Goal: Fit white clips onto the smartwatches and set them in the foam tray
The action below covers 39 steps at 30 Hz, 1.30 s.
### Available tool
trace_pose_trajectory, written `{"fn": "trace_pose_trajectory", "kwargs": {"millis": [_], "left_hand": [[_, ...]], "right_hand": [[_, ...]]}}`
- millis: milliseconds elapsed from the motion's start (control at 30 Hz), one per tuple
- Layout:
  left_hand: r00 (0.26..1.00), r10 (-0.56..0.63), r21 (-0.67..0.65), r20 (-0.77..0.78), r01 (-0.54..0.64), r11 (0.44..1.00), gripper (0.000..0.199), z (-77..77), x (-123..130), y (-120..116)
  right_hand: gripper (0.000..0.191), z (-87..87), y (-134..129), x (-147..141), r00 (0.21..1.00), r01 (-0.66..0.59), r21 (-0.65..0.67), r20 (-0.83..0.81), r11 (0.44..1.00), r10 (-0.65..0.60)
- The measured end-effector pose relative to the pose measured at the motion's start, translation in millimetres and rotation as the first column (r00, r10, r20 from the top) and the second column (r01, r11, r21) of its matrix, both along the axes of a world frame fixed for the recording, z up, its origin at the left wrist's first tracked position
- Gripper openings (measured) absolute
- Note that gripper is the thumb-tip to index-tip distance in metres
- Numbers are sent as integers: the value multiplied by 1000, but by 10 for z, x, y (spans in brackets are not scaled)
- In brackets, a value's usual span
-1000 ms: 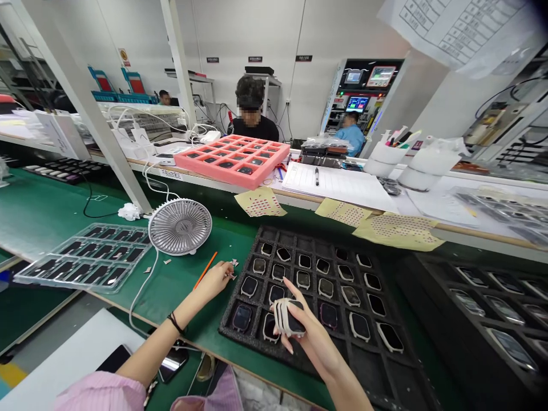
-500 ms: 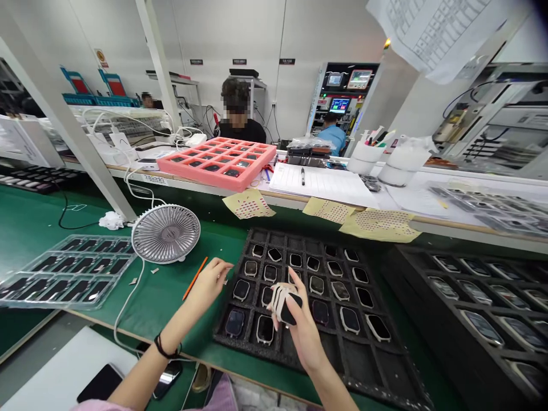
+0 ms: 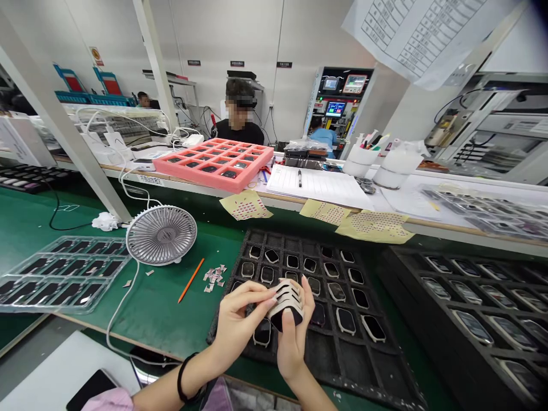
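Note:
My right hand [image 3: 295, 337] grips a small stack of watch cases [image 3: 286, 302], pale edges and dark faces showing, with the thumb on the nearest face. My left hand [image 3: 242, 317], a black band on its wrist, has thumb and forefinger pinched at the stack's left edge; whether a small piece is between the fingertips is too small to tell. Both hands are over the black foam tray [image 3: 338, 365], whose compartments hold many watch cases, some with dark screens. Left of the tray, small pale scraps [image 3: 214, 278] lie scattered on the green table beside an orange stick [image 3: 190, 281].
A white fan [image 3: 161, 235] stands at left, its cable trailing forward. Beyond it is a clear plastic tray [image 3: 64, 273] of dark parts. A second black tray [image 3: 428, 325] is at right. A shelf holds a pink foam tray [image 3: 214, 162] and papers. A person [image 3: 238, 123] sits behind it.
My left hand has moved right, from beside the black tray to the stack, uncovering the pale scraps. My right hand still holds the stack, now turned with its edges facing up.

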<state>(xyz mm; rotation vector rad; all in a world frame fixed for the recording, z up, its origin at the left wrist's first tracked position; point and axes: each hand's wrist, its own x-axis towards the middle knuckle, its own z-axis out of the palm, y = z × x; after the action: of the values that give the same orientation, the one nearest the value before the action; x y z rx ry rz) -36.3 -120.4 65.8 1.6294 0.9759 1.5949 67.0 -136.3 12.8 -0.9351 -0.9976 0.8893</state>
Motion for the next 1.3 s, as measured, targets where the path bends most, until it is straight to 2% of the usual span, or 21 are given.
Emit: {"fn": "trace_pose_trajectory", "kwargs": {"millis": [267, 400, 600, 767, 867, 1000, 1133, 1233, 1300], "left_hand": [[998, -23, 73, -61, 27, 997, 11, -50, 28, -1], [972, -106, 162, -208, 141, 977, 22, -82, -19, 40], [910, -216, 256, -354, 316, 914, 33, -125, -123, 73], [904, -247, 200, -349, 330, 923, 35, -211, -121, 131], [888, -283, 117, -362, 344, 932, 37, -293, -78, 215], [768, -348, 3, -538, 415, 910, 48, -386, 65, 432], [660, -297, 5, -690, 415, 910, 81, -483, 400, 717], [623, -264, 4, -736, 393, 919, 73, -581, 695, 896], [632, -233, 18, -739, 364, 931, 67, -654, 828, 984]], "right_hand": [[59, 15, -4, 12, 999, 38, -23, 20, 999, -37], [58, -5, 20, 72, 996, 80, 21, 42, 997, -81], [57, -53, 27, 153, 989, 91, 72, 110, 993, -99], [57, 2, 30, 111, 986, 115, -3, 118, 993, -114], [58, 45, 125, 209, 986, 95, -45, 139, 994, -88], [62, 47, 404, 619, 967, -29, -153, 247, 988, 67], [74, -29, 678, 1021, 905, -71, -173, 402, 982, 136], [77, -82, 794, 1133, 869, -90, -177, 467, 980, 165], [79, -102, 853, 1135, 854, -91, -193, 490, 977, 176]]}}
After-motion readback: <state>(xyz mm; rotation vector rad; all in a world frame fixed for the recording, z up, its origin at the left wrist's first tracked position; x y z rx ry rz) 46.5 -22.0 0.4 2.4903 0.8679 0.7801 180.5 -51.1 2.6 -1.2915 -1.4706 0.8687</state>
